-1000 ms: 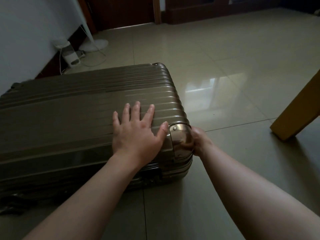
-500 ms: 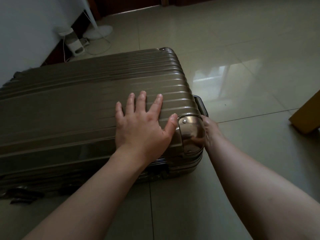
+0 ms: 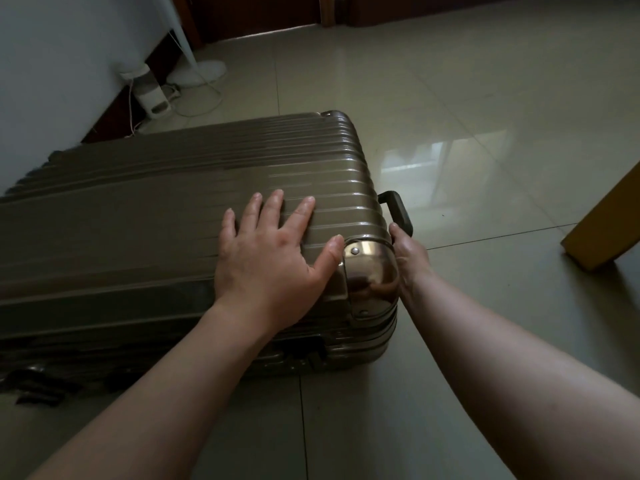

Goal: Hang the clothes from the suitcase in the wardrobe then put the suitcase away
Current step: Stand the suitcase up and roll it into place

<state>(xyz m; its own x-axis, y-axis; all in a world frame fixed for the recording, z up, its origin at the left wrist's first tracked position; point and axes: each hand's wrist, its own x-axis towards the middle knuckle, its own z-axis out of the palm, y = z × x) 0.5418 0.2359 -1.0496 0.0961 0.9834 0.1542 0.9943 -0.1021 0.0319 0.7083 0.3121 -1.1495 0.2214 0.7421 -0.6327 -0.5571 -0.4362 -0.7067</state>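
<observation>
- On the near side of the suitcase, the dark latches are sitting against the shell. The lid is lying shut and the case is lying flat on the tiled floor.
- On top of the suitcase, beside its shiny metal corner cap, the left hand is pressing palm-down. Its fingers are spread straight and gripping nothing, and it seems to be steadying the case.
- Just past that corner, at the right end of the suitcase, the right hand is clamping on the dark pull handle. The thumb is lying along the bar, and the other fingers are hiding behind the corner.
- The change is happening here: a second ago no handle was showing beyond the case's end, half a second ago only a sliver was, and now the bar is standing well clear of the shell.
- I am reading that as the putting-away stage beginning, with the handle being drawn out so the case can be stood up and wheeled. No clothes or wardrobe are showing.
- Right of the suitcase, well apart, a wooden furniture leg is standing.
- Beyond the suitcase's far side, by the wall, a small white appliance and a round white fan base are sitting with a cable trailing between them.
</observation>
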